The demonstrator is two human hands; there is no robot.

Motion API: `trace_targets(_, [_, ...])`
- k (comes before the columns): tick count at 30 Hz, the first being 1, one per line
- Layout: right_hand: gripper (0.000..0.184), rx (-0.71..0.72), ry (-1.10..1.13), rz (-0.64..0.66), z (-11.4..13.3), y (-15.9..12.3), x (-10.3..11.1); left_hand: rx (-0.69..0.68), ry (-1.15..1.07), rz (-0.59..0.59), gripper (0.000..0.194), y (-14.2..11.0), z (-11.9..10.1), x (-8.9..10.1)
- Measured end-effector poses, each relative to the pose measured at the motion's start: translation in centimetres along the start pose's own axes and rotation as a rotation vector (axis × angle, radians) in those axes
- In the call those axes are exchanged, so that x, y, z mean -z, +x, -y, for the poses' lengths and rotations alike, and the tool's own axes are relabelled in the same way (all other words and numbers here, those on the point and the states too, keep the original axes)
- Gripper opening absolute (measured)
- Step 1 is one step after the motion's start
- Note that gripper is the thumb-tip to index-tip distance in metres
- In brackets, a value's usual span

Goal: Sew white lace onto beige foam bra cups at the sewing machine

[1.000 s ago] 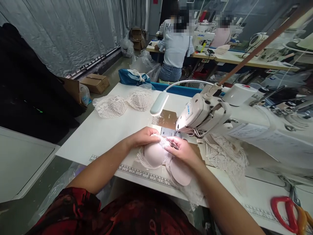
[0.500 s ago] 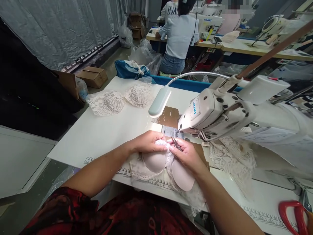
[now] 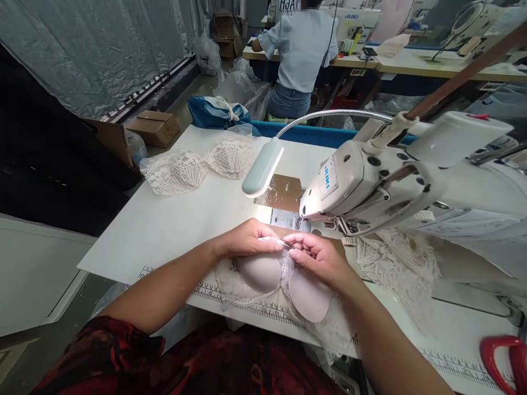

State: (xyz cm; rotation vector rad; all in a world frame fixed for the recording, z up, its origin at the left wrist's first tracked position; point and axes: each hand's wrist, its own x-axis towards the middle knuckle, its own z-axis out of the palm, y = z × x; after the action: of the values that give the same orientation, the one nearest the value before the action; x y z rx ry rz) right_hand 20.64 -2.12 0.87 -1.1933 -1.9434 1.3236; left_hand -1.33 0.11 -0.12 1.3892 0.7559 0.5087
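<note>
A white lace bra [image 3: 261,273] with pale smooth cups lies at the table's front edge, its cup insides facing me. My left hand [image 3: 251,240] is closed, pinching the bra's edge near the middle between the cups. Thread snips [image 3: 288,245] sit in my closed right hand [image 3: 315,255]; their dark metal tips point left to the pinched edge, by my left thumb. The fingers partly cover the snips. Just beyond both hands is the sewing machine's needle plate [image 3: 284,218], under the machine head [image 3: 337,186].
Another lace bra [image 3: 193,167] lies at the table's far left. A lamp [image 3: 263,167] hangs over the table. White lace [image 3: 397,263] is heaped right of the machine head. Red-handled scissors [image 3: 504,356] lie at the right front. A co-worker [image 3: 304,55] sits ahead.
The snips have turned from pointing up to lying low, with their tips at the bra's middle edge. My right fingers have shifted around them. The view has tilted slightly.
</note>
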Motion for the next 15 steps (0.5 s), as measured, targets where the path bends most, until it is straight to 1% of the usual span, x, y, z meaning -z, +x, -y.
trace_targets(6, [0.019, 0.016, 0.012, -0.035, 0.2, 0.1, -0.9, 0.062, 0.009, 0.026, 0.029, 0.0, -0.5, -0.1])
trace_targets(10, [0.018, 0.023, -0.008, -0.071, -0.1, 0.0, -1.0, 0.077, 0.002, 0.01, 0.029, -0.1, -0.6, 0.0])
trace_targets(13, [0.021, -0.046, 0.131, -0.121, -0.5, 0.0, -1.3, 0.072, 0.015, -0.005, 0.027, 0.0, -0.4, -0.1])
trace_targets(15, [0.029, -0.103, 0.271, -0.117, -0.6, 0.0, -1.5, 0.049, 0.033, 0.001, 0.027, 0.1, -0.3, -0.1])
